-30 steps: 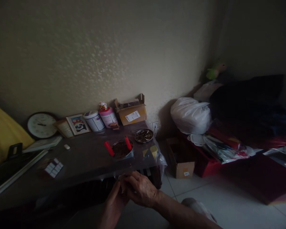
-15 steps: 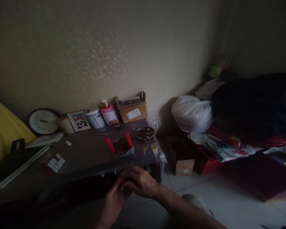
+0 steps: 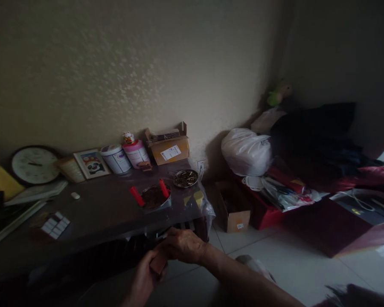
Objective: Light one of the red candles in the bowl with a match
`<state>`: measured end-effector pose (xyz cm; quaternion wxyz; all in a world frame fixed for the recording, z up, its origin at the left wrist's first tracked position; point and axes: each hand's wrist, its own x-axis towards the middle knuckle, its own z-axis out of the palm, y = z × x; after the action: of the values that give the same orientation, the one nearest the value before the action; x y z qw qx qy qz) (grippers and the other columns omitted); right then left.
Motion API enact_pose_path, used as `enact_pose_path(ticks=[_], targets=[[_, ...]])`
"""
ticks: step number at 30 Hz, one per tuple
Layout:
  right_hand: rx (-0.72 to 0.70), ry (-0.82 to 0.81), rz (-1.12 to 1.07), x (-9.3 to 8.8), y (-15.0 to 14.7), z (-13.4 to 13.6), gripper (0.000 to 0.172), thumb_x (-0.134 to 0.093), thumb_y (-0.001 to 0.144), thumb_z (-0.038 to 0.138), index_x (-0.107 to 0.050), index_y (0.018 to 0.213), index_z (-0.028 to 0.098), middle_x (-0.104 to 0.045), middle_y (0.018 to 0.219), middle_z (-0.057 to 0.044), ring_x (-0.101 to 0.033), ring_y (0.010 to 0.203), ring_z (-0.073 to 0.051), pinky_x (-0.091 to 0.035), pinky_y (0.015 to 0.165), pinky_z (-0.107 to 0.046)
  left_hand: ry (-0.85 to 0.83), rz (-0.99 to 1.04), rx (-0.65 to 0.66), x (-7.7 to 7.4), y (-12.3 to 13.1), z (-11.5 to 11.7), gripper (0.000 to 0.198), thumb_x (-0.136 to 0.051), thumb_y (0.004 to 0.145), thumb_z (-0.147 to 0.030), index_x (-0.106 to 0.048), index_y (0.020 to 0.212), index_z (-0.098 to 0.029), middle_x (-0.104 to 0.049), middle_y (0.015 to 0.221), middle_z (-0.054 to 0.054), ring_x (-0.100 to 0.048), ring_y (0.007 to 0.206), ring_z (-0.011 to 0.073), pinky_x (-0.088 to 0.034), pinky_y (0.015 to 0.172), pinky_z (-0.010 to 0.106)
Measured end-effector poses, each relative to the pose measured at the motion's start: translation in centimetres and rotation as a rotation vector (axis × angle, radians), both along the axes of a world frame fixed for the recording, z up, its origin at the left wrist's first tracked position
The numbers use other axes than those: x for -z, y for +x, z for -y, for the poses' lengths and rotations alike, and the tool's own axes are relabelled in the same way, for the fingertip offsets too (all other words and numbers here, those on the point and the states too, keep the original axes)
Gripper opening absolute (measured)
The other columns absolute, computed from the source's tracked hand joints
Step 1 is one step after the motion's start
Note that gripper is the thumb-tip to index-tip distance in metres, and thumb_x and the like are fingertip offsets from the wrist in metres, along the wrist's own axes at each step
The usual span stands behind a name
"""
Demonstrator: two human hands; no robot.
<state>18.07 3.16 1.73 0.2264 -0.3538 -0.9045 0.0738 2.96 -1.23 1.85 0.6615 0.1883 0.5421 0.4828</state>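
Note:
My left hand point(image 3: 143, 270) is closed around a small reddish-brown rectangular block point(image 3: 159, 262), low in front of the table's edge. Its exact kind is too dark to make out. Against the block's upper end, my right hand point(image 3: 184, 245) is closed with bent fingers; its fingertips are mostly hidden. Beyond the hands, a round container of dark contents point(image 3: 155, 198) stands on the dark table point(image 3: 102, 209), with two red-handled tools point(image 3: 137, 197) resting in it. To its right is a round metal dish point(image 3: 185, 178) of small pieces.
A yellow block point(image 3: 197, 199) lies near the table's right end. Along the wall stand a clock point(image 3: 35, 164), a panda picture point(image 3: 91, 164), two tubs point(image 3: 115, 159) and an open cardboard box point(image 3: 168, 147). White bags point(image 3: 246, 151) and another carton point(image 3: 237, 217) are at right.
My view has turned slightly right, so the table things sit further left. My hands have shifted, and the brown block now shows between them.

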Motion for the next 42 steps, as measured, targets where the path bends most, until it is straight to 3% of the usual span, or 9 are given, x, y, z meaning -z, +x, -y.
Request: enact_pose_path(ticks=[3,9,14,19,24,28,32,37,42], targets=[[-0.01,-0.012,0.023,-0.1,0.1,0.0,0.016,-0.052,0.086,0.028,-0.064,0.089,0.018,-0.061,0.093,-0.002,-0.058,0.073,-0.012,-0.045,0.059,-0.019,0.067,0.005,0.081,0.5,-0.2,0.1,0.014,-0.053,0.081,-0.024,-0.064,0.083,-0.015,-0.062,0.053,0.001,-0.052,0.04,0.0114,-0.03,0.035,0.021],[-0.055,-0.046,0.016,-0.1,0.2,0.0,0.015,-0.055,0.086,0.026,-0.064,0.096,0.02,-0.062,0.096,-0.002,-0.059,0.081,-0.012,-0.046,0.067,-0.018,0.169,-0.005,0.159,0.8,-0.4,0.2,0.025,-0.074,0.06,-0.033,-0.068,0.078,-0.016,-0.066,0.057,0.0,-0.052,0.044,0.0104,-0.029,0.037,0.02],[-0.063,-0.078,-0.007,0.0,0.3,-0.1,0.011,-0.056,0.083,0.024,-0.065,0.089,0.019,-0.062,0.098,-0.002,-0.06,0.084,-0.012,-0.046,0.068,-0.018,0.03,-0.003,0.111,0.3,-0.3,0.3,0.017,-0.07,0.066,-0.026,-0.069,0.081,-0.018,-0.072,0.072,0.002,-0.062,0.061,0.0136,-0.04,0.047,0.02],[-0.074,-0.128,-0.027,-0.3,0.4,-0.2,0.011,-0.056,0.082,0.022,-0.065,0.083,0.017,-0.064,0.091,-0.002,-0.061,0.081,-0.013,-0.045,0.068,-0.019,0.206,0.011,0.253,0.5,-0.5,0.4,0.02,-0.067,0.071,-0.029,-0.071,0.088,-0.019,-0.069,0.066,0.001,-0.056,0.051,0.0118,-0.03,0.039,0.02],[-0.114,-0.176,-0.057,-0.7,0.6,-0.3,0.008,-0.058,0.079,0.016,-0.066,0.08,0.018,-0.064,0.085,0.0,-0.061,0.08,-0.011,-0.043,0.068,-0.017,0.212,-0.056,0.226,1.3,-0.9,0.2,0.027,-0.067,0.073,-0.024,-0.069,0.1,-0.024,-0.071,0.084,0.001,-0.063,0.073,0.0136,-0.042,0.055,0.019],[-0.12,-0.217,-0.071,-0.9,0.7,-0.4,0.007,-0.06,0.074,0.014,-0.065,0.07,0.017,-0.065,0.078,0.002,-0.061,0.074,-0.01,-0.04,0.06,-0.016,0.307,-0.1,0.291,1.5,-0.8,0.0,0.032,-0.067,0.072,-0.03,-0.068,0.104,-0.022,-0.07,0.075,0.002,-0.055,0.05,0.0116,-0.035,0.045,0.022],[-0.083,-0.26,-0.092,-0.5,0.8,-0.6,0.009,-0.059,0.073,0.012,-0.065,0.07,0.017,-0.065,0.072,0.002,-0.06,0.066,-0.01,-0.038,0.055,-0.016,0.292,-0.144,0.273,1.3,-0.6,0.0,0.029,-0.067,0.073,-0.031,-0.068,0.101,-0.022,-0.069,0.076,0.001,-0.056,0.056,0.011,-0.037,0.05,0.021],[0.056,-0.263,-0.135,0.2,1.3,-1.4,0.01,-0.055,0.075,0.011,-0.065,0.077,0.013,-0.066,0.077,-0.003,-0.058,0.067,-0.012,-0.042,0.059,-0.021,0.276,-0.193,0.269,1.4,-0.9,0.0,0.032,-0.062,0.074,-0.032,-0.065,0.104,-0.021,-0.07,0.084,0.004,-0.061,0.069,0.0148,-0.032,0.044,0.019],[0.156,-0.273,-0.215,-0.4,2.1,-1.9,0.014,-0.054,0.076,0.006,-0.065,0.083,0.013,-0.066,0.081,-0.003,-0.06,0.075,-0.013,-0.046,0.07,-0.025,0.223,-0.224,0.186,1.2,-1.1,-0.1,0.031,-0.063,0.071,-0.028,-0.065,0.101,-0.019,-0.071,0.085,0.004,-0.059,0.056,0.0122,-0.037,0.046,0.021]])
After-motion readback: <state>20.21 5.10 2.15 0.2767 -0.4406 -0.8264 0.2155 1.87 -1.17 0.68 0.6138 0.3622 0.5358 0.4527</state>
